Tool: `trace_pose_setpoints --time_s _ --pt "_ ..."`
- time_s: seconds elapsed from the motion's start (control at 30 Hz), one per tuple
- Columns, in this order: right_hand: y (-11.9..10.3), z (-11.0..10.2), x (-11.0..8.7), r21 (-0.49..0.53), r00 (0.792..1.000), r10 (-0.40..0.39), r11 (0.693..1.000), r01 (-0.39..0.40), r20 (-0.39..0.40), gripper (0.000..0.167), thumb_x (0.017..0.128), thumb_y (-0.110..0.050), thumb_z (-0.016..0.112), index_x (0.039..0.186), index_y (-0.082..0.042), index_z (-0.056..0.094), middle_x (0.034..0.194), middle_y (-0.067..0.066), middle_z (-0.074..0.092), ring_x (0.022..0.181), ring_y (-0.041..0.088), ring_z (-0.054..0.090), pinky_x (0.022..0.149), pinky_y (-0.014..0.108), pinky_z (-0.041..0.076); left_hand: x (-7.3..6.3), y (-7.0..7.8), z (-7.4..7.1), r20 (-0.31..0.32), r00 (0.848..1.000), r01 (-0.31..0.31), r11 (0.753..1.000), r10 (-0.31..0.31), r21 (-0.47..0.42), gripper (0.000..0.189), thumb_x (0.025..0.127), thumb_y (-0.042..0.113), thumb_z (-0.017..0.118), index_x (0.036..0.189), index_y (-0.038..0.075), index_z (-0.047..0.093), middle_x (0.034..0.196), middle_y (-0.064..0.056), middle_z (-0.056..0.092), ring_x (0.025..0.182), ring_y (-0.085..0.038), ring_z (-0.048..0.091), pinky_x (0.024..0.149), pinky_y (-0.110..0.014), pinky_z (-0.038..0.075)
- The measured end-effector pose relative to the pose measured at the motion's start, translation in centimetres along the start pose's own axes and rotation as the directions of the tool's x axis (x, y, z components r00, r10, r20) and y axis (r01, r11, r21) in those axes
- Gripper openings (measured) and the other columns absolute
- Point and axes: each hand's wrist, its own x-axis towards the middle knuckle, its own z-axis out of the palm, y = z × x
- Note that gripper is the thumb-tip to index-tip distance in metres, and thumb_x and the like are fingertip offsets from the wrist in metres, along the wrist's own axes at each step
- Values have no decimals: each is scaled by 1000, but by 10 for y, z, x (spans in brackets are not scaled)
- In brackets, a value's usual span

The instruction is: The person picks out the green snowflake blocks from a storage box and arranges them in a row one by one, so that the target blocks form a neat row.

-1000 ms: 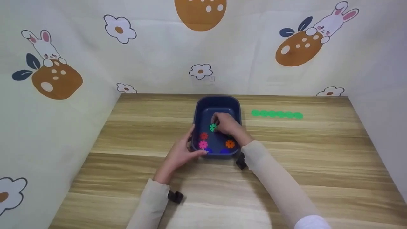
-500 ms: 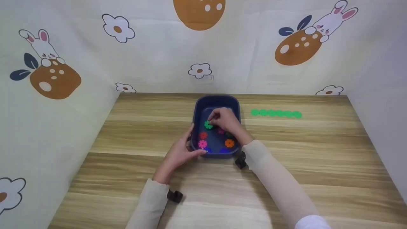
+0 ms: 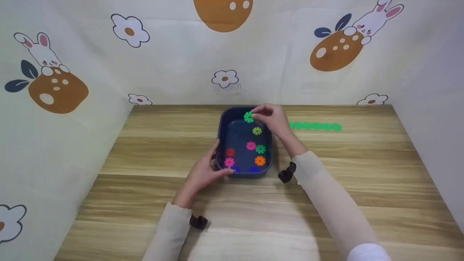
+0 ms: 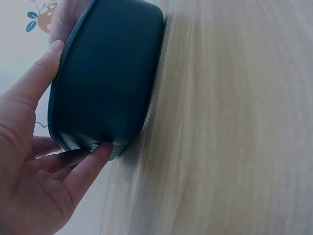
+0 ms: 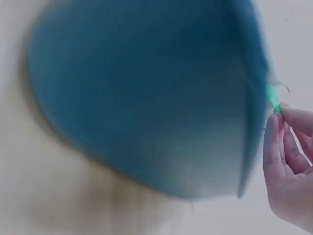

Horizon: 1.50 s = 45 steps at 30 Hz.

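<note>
A dark blue plastic box stands on the table with several flower-shaped plastic discs inside. My left hand holds its near left corner, thumb on the near rim and fingers along the outer left wall. In the left wrist view, that hand spans the box's outside. My right hand is raised over the far right part of the box, pinching a green flower disc between thumb and fingertips. In the right wrist view, the green disc shows edge-on beyond the box's rim.
Inside the box lie a yellow-green disc, a darker green disc, an orange disc, a red disc, pink and blue ones. Right of the box runs a row of green discs, its left end hidden by my hand. A patterned cloth stands behind the table.
My right hand has lifted the green disc from low in the box and carried it toward the far right rim. My left hand keeps its hold on the box.
</note>
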Motion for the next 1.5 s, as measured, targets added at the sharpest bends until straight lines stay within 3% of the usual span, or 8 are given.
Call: trace_pose_setpoints --time_s 0.1,0.23,0.43,0.8,0.97,1.1,1.3,1.5 --pt "1 -24 4 41 999 0 999 2 -51 25 89 -8 74 106 10 70 82 -9 70 74 2 67 72 19 60 0 0 0 -2 1000 -16 1000 16 -6 113 71 49 87 160 25 22 163 -13 32 141 -35 46 117 -50 38" --pt "6 -62 6 84 993 19 996 -9 -119 27 90 -5 72 108 14 67 84 -3 72 73 2 68 73 19 60 0 -1 -1 -3 999 -34 999 34 -8 111 72 45 87 160 22 24 162 -14 33 138 -36 49 115 -50 41" --pt "8 -120 -8 97 972 105 992 -86 -211 27 90 0 69 111 18 63 78 -7 71 73 3 69 75 20 61 -1 -1 -1 -3 999 -32 999 32 -9 112 72 47 87 160 22 23 161 -15 33 139 -36 48 116 -50 40" --pt "59 -216 -42 -1 867 281 951 -308 -411 18 90 -11 74 105 -2 71 72 -19 67 70 -4 67 72 13 58 0 0 -1 -5 1000 -21 1000 21 9 113 71 48 87 160 24 21 164 -12 29 141 -35 45 118 -50 36" --pt "74 -238 -58 -17 821 377 905 -424 -429 22 91 -15 73 109 -3 68 75 -19 65 74 -4 65 74 14 58 0 0 -1 -4 1000 -20 1000 20 14 113 71 48 86 160 24 21 163 -13 30 142 -36 45 118 -51 36" --pt "84 -247 -65 -42 803 417 877 -478 -426 20 92 -10 69 111 -1 67 71 -19 63 71 -5 65 74 14 59 0 0 -1 -6 999 -36 999 36 24 112 72 47 86 160 22 22 162 -14 32 142 -35 45 118 -50 36" --pt "88 -250 -66 -122 785 461 827 -550 -414 19 95 -12 66 112 -5 63 68 -23 59 67 -9 63 73 13 58 1 -1 0 -12 999 -45 998 46 38 111 73 46 86 160 20 23 162 -14 33 143 -35 43 119 -49 36" --pt "87 -246 -63 -183 790 455 808 -560 -411 25 96 -14 66 118 -3 64 75 -19 59 69 -8 62 73 14 58 0 0 0 -4 999 -37 999 38 32 112 73 48 86 160 21 21 163 -14 30 144 -36 42 119 -51 35"
